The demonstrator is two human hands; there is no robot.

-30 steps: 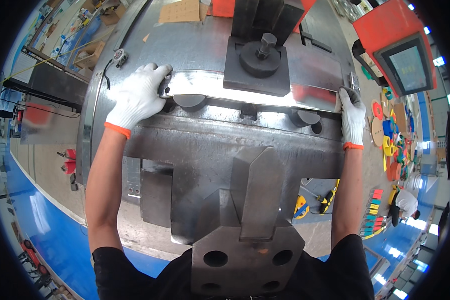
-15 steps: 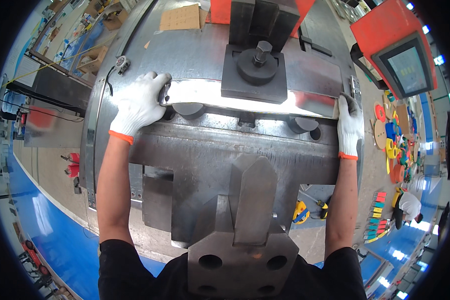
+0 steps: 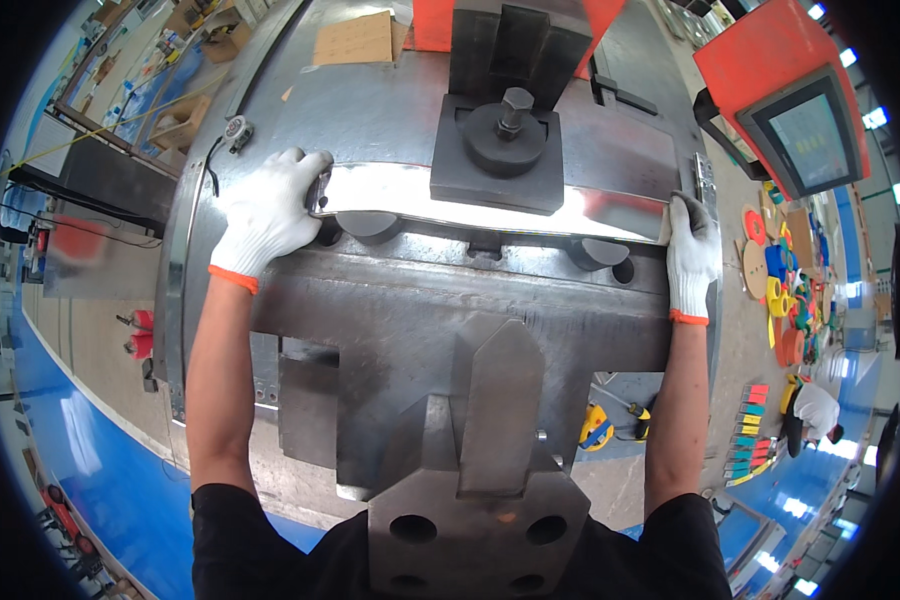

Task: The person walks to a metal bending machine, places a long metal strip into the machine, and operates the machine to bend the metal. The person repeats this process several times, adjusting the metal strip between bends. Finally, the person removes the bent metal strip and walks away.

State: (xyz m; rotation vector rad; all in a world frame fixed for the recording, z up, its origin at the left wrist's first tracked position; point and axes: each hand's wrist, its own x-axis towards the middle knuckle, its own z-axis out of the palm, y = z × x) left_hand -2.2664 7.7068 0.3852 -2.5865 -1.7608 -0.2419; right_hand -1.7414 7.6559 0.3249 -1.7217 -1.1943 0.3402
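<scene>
A long shiny metal bar (image 3: 385,187) lies across the machine bed, passing under or behind a dark square block with a round disc and bolt (image 3: 507,140). My left hand (image 3: 270,205), in a white knit glove with an orange cuff, is closed around the bar's left end. At the other end my right hand (image 3: 692,255), gloved alike, grips with its thumb over the edge. Two dark half-round stops (image 3: 368,226) (image 3: 596,253) sit against the bar's near side. Closer to me stands a pointed steel punch block (image 3: 500,410) on a holed plate.
An orange-framed control screen (image 3: 805,135) hangs at the far right. On the bed's left are a tape measure (image 3: 237,133) and, farther back, a cardboard piece (image 3: 355,38). A yellow tool (image 3: 597,428) lies lower right; another person (image 3: 815,412) bends down beyond it.
The whole view has shifted slightly, with the machine appearing a little lower and to the left. Both hands keep hold of the bar's ends.
</scene>
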